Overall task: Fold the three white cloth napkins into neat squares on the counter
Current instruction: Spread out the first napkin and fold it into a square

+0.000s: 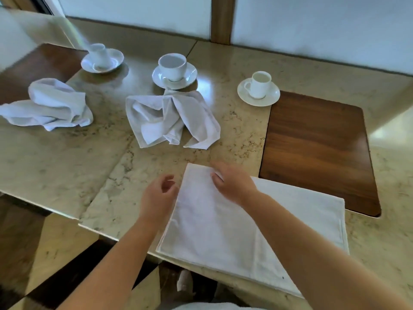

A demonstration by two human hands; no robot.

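A white napkin (223, 231) lies flat near the counter's front edge, folded into a rectangle. My right hand (232, 184) rests on its far left part, fingers loosely bent onto the cloth. My left hand (158, 198) hovers at the napkin's left edge with relaxed, slightly curled fingers, holding nothing. A second napkin (172, 119) lies crumpled mid-counter, its far tip touching a saucer. A third crumpled napkin (49, 106) sits at the far left.
Three white cups on saucers stand along the back: left (101, 58), middle (174, 71), right (259, 88). A wooden inlay (319, 151) is set into the marble counter (67, 157) at right, another dark panel at far left. The counter edge runs under the flat napkin.
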